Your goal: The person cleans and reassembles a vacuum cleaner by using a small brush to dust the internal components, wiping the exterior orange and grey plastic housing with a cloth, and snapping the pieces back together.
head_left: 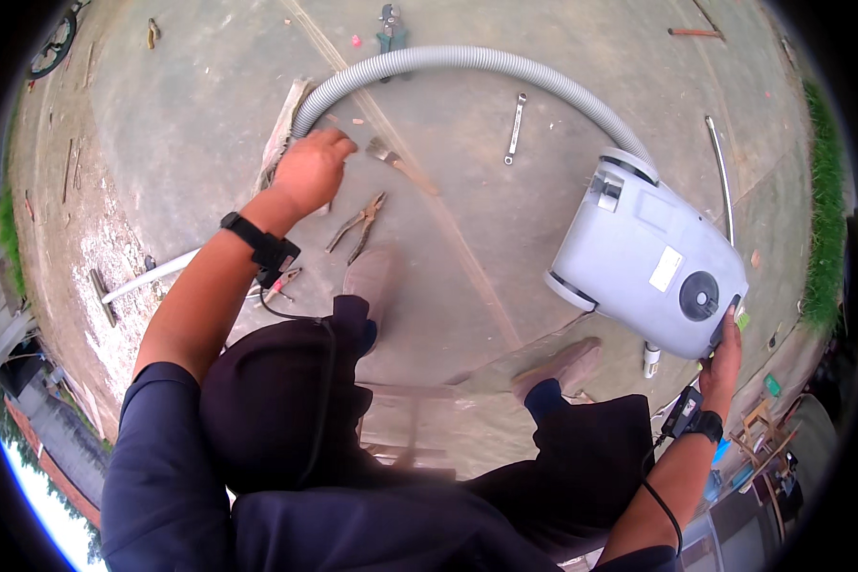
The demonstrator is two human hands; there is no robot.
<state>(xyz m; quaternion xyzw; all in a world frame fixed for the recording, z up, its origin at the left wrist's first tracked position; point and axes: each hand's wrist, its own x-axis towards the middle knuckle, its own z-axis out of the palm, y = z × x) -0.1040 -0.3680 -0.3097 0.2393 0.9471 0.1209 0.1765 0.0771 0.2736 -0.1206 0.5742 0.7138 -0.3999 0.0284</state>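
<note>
Concrete ground [448, 305] | pale-grey vacuum [629, 253], black dial [686, 286], ribbed hose [477, 59] | right hand [723, 355] gripping its end | left hand [310, 173] half-curled, hold unclear

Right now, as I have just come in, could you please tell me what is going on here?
A person is handling a grey canister vacuum cleaner. The right hand has its fingers on the near end of the body. The left hand is beside the far end of the arched corrugated hose; whether it grasps it, I cannot tell. A paintbrush, pliers and a combination wrench lie on the ground between.
</note>
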